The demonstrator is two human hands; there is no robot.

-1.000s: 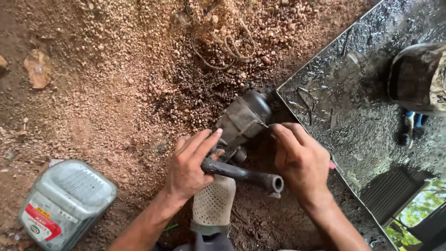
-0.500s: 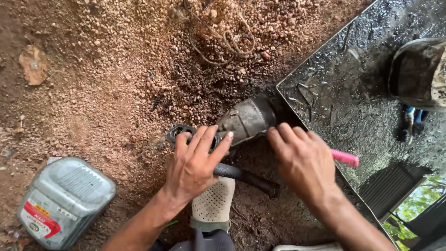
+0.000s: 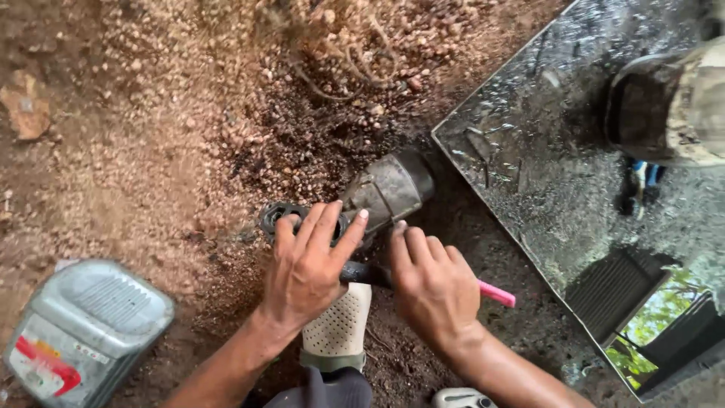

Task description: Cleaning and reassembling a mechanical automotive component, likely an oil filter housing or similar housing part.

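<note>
A grimy grey metal engine part [image 3: 389,189] lies on the gravelly soil. A black ring-shaped flange [image 3: 278,214] sticks out of its left end. My left hand [image 3: 310,261] rests on top of the part, fingers spread over the flange. My right hand [image 3: 430,283] presses against its lower right side and grips a tool with a pink handle [image 3: 497,294]; the tool's tip is hidden. A dark pipe [image 3: 362,273] runs below the part between my hands.
A grey plastic oil can [image 3: 79,332] lies at lower left. A dirty metal sheet [image 3: 559,174] fills the right side, with a dark rusty container [image 3: 668,106] on it. My perforated beige shoe [image 3: 336,329] sits below the hands. A stone [image 3: 26,113] lies far left.
Both hands have shifted left and down along the part. The black flange has come more into view. The right hand has closed tighter around the pink-handled tool.
</note>
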